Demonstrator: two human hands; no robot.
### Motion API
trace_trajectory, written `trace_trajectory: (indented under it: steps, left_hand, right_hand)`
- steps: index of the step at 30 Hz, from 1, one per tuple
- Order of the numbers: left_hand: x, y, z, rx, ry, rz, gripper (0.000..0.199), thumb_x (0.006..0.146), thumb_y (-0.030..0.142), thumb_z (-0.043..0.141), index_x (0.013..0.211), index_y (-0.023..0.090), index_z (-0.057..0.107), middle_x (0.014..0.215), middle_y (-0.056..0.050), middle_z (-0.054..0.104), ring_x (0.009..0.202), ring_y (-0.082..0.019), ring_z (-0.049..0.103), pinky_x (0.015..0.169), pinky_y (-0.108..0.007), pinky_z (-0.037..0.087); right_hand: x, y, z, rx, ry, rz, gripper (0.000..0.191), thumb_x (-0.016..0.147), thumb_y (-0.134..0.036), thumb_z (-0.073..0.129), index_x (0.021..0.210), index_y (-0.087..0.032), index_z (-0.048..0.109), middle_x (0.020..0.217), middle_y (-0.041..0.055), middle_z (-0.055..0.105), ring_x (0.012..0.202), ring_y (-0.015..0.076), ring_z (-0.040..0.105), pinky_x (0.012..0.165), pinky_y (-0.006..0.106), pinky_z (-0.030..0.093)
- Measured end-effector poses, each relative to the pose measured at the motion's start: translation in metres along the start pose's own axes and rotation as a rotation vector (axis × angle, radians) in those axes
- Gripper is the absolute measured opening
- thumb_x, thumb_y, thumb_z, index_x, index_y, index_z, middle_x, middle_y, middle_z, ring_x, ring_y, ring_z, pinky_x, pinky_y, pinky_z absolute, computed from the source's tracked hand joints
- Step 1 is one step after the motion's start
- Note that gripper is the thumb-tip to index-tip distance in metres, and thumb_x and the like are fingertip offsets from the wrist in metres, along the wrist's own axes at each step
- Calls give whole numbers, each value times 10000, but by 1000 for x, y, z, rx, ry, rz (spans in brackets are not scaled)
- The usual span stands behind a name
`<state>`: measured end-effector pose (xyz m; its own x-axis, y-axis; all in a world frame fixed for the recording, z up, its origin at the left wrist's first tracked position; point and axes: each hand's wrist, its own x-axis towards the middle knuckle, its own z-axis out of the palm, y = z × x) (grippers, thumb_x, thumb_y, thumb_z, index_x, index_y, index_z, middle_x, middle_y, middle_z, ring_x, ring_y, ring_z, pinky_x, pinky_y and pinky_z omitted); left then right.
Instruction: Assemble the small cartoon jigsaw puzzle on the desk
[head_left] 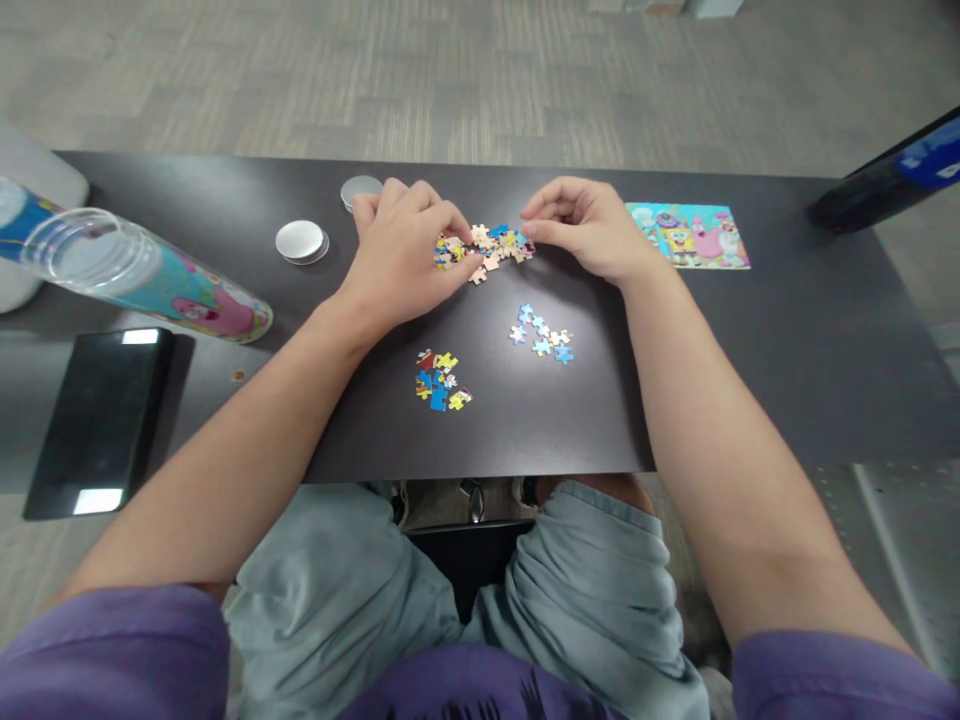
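A heap of small jigsaw puzzle pieces lies near the far side of the dark table, some with their plain backs up. My left hand rests at the heap's left end, fingers spread, with thumb and index finger apart at the pieces. At the right end, my right hand has its fingers curled and its thumb and index tips close together; what lies between them I cannot make out. Nearer to me are two separate groups: mostly light blue puzzle pieces and, further left, yellow, red and blue puzzle pieces.
A colourful cartoon picture card lies beyond my right forearm. To the left are white round lids, a clear disc, a transparent cartoon-printed tube and a black tablet-like device. A dark bottle-like object stands far right.
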<state>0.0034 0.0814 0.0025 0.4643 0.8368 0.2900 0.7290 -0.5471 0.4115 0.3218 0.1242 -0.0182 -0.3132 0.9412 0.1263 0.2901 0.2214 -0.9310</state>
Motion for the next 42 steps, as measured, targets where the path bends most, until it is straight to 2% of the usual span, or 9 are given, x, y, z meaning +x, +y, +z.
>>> trace_trajectory:
  steps: [7, 11, 14, 19, 24, 27, 33, 38, 42]
  left_hand:
    - [3, -5, 4, -27, 47, -56, 353, 1101, 694, 758, 1196, 371, 867, 1337, -118, 773, 1411, -481, 581, 1240, -783, 338]
    - [2, -8, 6, -25, 50, -60, 359, 1105, 679, 743, 1201, 358, 871, 1360, -104, 748, 1396, -442, 537, 1238, -756, 319]
    - [2, -10, 5, -12, 74, -64, 376, 1098, 662, 784, 1273, 343, 877, 1414, -99, 729, 1390, -420, 520, 1239, -741, 325]
    - [1, -15, 1, -19, 63, -33, 391, 1088, 685, 866, 1297, 354, 867, 1422, -106, 724, 1373, -429, 532, 1229, -732, 336]
    - [0, -18, 2, -18, 15, 0, 406, 1105, 655, 886, 1366, 344, 870, 1396, -81, 718, 1362, -388, 496, 1244, -722, 330]
    - [2, -16, 1, 2, 4, 23, 398, 1065, 601, 945, 1368, 351, 884, 1429, -87, 739, 1370, -399, 548, 1241, -718, 381]
    - [3, -11, 5, -2, -26, 184, 222, 1040, 514, 963, 1226, 398, 927, 1429, -105, 775, 1355, -442, 682, 1177, -696, 511]
    - [1, -11, 13, -35, -58, 173, 244, 1059, 454, 911, 1298, 463, 960, 1499, -99, 778, 1426, -480, 695, 1215, -730, 502]
    - [1, -9, 11, -49, -94, 146, 198, 1094, 502, 848, 1236, 444, 972, 1519, -107, 785, 1477, -491, 677, 1253, -766, 475]
  right_hand:
    - [-8, -2, -18, 119, -264, 23, 483, 766, -544, 1237, 1044, -300, 926, 953, 33, 922, 906, 262, 821, 863, 412, 712]
    - [-7, 1, -18, 45, -206, 2, 449, 787, -537, 1245, 955, -320, 890, 899, 9, 857, 835, 245, 691, 745, 396, 624]
    - [-6, 1, -18, -57, -232, 21, 470, 782, -535, 1230, 1047, -333, 899, 945, -13, 771, 760, 210, 531, 664, 388, 479]
    - [-7, 0, -19, -276, -258, -76, 624, 739, -591, 1224, 1194, -307, 905, 1243, 32, 701, 950, 236, 553, 813, 403, 523]
    - [-10, -1, -21, -338, -320, -121, 759, 683, -729, 1242, 1209, -337, 861, 1286, 50, 713, 1086, 312, 612, 905, 429, 591]
    - [-11, -4, -21, -323, -338, -103, 786, 655, -722, 1253, 1215, -336, 857, 1304, 39, 695, 1079, 292, 601, 928, 428, 583]
    - [-7, -1, -17, -167, -270, -3, 687, 717, -708, 1220, 1134, -340, 816, 1020, -23, 638, 910, 239, 475, 774, 413, 451]
    - [-6, 0, -13, -43, -259, 36, 614, 759, -652, 1241, 1050, -348, 794, 895, -29, 628, 838, 248, 506, 717, 409, 392]
    - [-7, -1, -11, -37, -238, 38, 508, 851, -568, 1219, 1003, -334, 795, 820, -29, 630, 796, 234, 483, 702, 403, 393]
